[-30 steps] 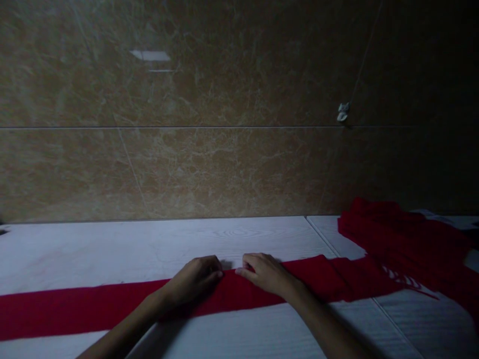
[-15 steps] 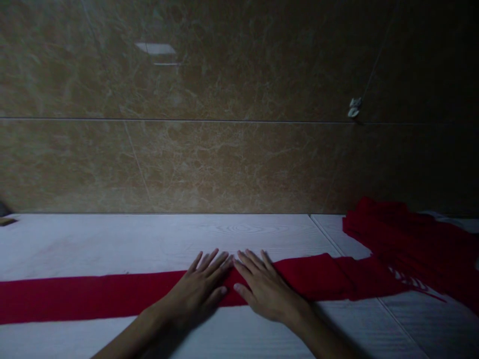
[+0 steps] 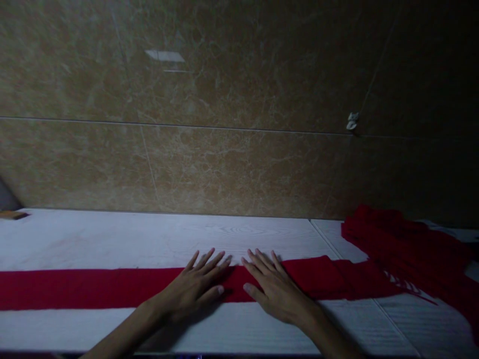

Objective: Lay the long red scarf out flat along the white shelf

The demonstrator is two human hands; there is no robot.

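Note:
A long red cloth strip (image 3: 93, 288) lies flat across the white wood-grain tabletop (image 3: 149, 239), running from the left edge to a bunched red heap (image 3: 404, 244) at the right. My left hand (image 3: 196, 286) rests palm down on the strip near its middle, fingers stretched out and spread. My right hand (image 3: 275, 286) lies flat beside it on the same strip, fingers also spread. The two hands are a small gap apart and hold nothing.
A brown marbled tile wall (image 3: 224, 124) rises right behind the table, with a small white clip (image 3: 352, 121) fixed to it. A small dark object (image 3: 13, 215) sits at the table's far left. A seam (image 3: 325, 239) splits the tabletop at the right.
A second ago both hands were curled with fingertips pinching the strip's far edge. They have since flattened out palm down on the cloth and drawn slightly apart.

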